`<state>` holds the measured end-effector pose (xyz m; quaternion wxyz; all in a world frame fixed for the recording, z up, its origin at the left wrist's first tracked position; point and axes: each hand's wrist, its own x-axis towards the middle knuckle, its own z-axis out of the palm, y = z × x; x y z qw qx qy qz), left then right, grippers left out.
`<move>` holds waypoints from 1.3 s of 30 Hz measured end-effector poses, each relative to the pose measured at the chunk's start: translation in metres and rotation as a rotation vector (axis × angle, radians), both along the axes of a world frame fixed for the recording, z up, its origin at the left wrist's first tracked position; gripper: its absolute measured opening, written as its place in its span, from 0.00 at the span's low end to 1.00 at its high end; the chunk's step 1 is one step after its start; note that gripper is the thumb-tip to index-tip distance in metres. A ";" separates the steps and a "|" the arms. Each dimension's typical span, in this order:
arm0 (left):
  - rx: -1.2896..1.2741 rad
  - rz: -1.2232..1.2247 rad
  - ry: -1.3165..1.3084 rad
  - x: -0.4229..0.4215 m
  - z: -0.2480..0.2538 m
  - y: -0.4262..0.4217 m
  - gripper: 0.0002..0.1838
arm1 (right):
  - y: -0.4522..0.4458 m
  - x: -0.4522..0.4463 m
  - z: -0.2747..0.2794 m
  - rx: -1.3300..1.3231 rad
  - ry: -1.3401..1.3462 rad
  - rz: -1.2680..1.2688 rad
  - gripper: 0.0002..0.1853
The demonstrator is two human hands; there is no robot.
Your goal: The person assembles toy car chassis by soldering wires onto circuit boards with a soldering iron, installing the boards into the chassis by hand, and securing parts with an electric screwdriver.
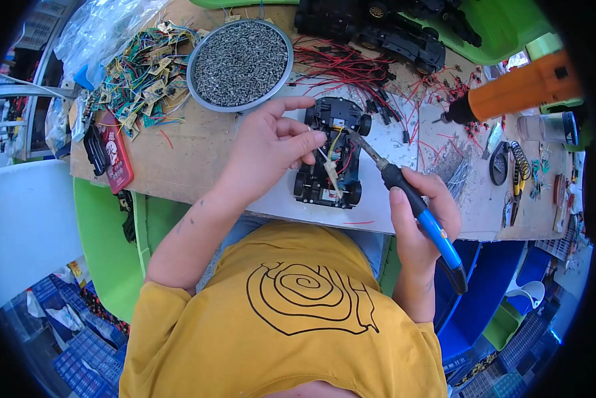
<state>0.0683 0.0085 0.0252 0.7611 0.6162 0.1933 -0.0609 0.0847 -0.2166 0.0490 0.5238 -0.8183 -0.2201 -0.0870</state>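
My right hand [425, 215] is closed around the blue and black handle of a soldering iron [417, 207]. The iron's metal tip reaches the upper right part of a black toy car chassis [346, 151]. On the left side of the chassis, my left hand [278, 142] pinches a thin pale wire between thumb and fingers; whether it is solder or a lead I cannot tell. A small pale circuit board [331, 171] rests tilted on the chassis, just below those fingertips. Yellow and red wires run inside the chassis, which lies on a white sheet [278, 199].
A metal bowl of screws [243, 63] stands behind my left hand, beside a heap of wired circuit boards [153, 76]. Red wires [341, 63] lie beyond the chassis. An orange power screwdriver [517, 93] hangs at the right. More black chassis [397, 40] sit at the back.
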 end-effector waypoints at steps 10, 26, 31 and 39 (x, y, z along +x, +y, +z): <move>0.347 -0.057 -0.046 0.006 -0.005 -0.005 0.07 | 0.005 0.005 0.000 -0.054 -0.035 -0.004 0.13; 0.612 -0.117 -0.143 0.018 -0.009 -0.009 0.17 | 0.010 0.009 -0.006 -0.115 -0.082 -0.003 0.14; 0.596 -0.110 -0.120 0.018 -0.009 -0.010 0.19 | 0.012 0.011 -0.005 -0.116 -0.092 0.009 0.14; 0.649 -0.098 -0.153 0.019 -0.009 -0.011 0.20 | 0.015 0.012 -0.005 -0.128 -0.096 0.021 0.13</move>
